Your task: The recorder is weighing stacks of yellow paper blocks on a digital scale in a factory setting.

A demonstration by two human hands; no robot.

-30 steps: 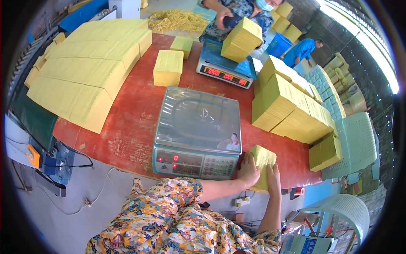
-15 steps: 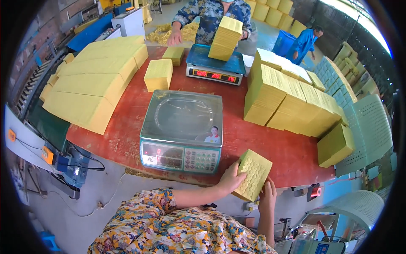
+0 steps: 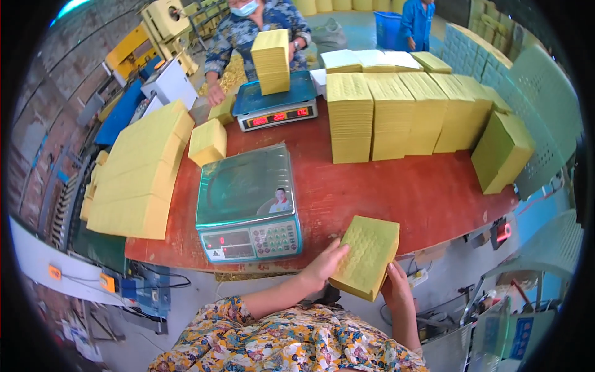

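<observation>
Between my two hands I hold a thick stack of yellow paper point(image 3: 367, 255), its top sheet embossed with rows of rounded marks. My left hand point(image 3: 325, 265) is closed on its left side, thumb over the top face. My right hand point(image 3: 397, 286) grips the lower right edge. The stack is tilted above the table's front edge. To its left stands a weighing scale point(image 3: 248, 186) with a bare steel plate and a lit display. Farther back, a second scale point(image 3: 304, 87) with a blue tray bears a tall yellow paper stack point(image 3: 271, 62).
Long yellow paper blocks point(image 3: 133, 173) lie along the left of the red table point(image 3: 322, 192). Several upright stacks point(image 3: 390, 115) line the right back, with a separate stack point(image 3: 502, 152) near the right edge. A masked co-worker point(image 3: 254, 28) stands behind the far scale; another person point(image 3: 415, 25) stands beyond.
My view has turned to the right, so the table's things sit differently in it. The paper stack stays in both my hands, with its top face now tipped more toward me.
</observation>
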